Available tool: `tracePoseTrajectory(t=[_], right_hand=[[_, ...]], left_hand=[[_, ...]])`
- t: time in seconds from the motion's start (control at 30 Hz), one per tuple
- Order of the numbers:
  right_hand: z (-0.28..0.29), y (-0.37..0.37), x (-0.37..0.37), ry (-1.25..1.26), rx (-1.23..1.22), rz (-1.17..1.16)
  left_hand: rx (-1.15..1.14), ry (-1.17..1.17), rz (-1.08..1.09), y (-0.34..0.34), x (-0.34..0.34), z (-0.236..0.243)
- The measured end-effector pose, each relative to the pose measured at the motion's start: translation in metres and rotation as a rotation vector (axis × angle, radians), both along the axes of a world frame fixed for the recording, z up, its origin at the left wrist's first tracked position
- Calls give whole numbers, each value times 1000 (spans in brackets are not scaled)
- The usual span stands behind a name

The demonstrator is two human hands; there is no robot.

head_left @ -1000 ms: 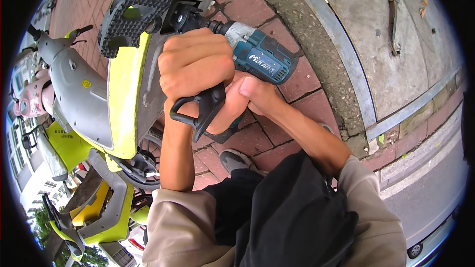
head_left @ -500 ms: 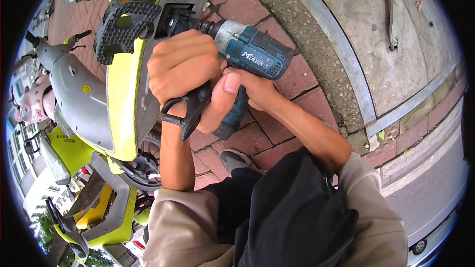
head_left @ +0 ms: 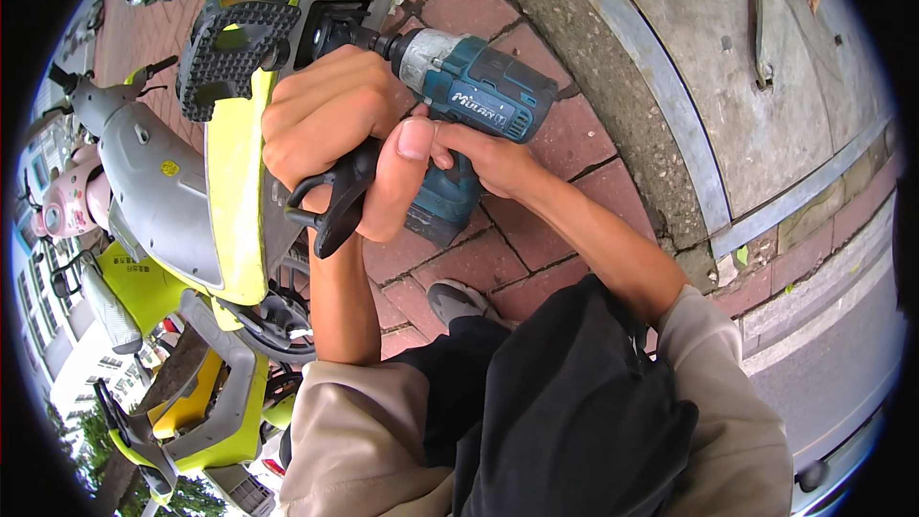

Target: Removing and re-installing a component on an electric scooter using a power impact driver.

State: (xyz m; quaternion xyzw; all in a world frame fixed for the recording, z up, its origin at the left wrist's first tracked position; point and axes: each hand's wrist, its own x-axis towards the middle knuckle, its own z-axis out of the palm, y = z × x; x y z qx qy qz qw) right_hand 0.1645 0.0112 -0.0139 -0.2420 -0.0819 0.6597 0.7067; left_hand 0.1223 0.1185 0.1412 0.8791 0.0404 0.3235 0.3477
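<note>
Beside the yellow-green and grey bike frame: cordless impact wrench, nose at the frame recess.

Right hand clenched round the wrench's grip, just under the teal body; its trigger is hidden. Left hand clenched round a black part with a looped end, which pokes out below the fist; upper end covered, can't tell if it's attached. Dark socket end reaches a black fitting in the recess; can't tell if engaged. Black ribbed pedal sits left of the recess. Red brick paving lies under the wrench.
</note>
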Motion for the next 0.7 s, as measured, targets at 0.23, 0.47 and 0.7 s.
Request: tracePoseTrajectory(t=[0.23, 0.47, 0.7], right_hand=[[-5, -85, 17, 6, -165, 42], [1, -173, 50, 193, -291, -23], [5, -178, 60, 127, -296, -91]], left_hand=[[278, -87, 424, -32, -25, -46], [-526, 543, 891, -79, -47, -147], [-404, 723, 1028, -64, 8, -199]])
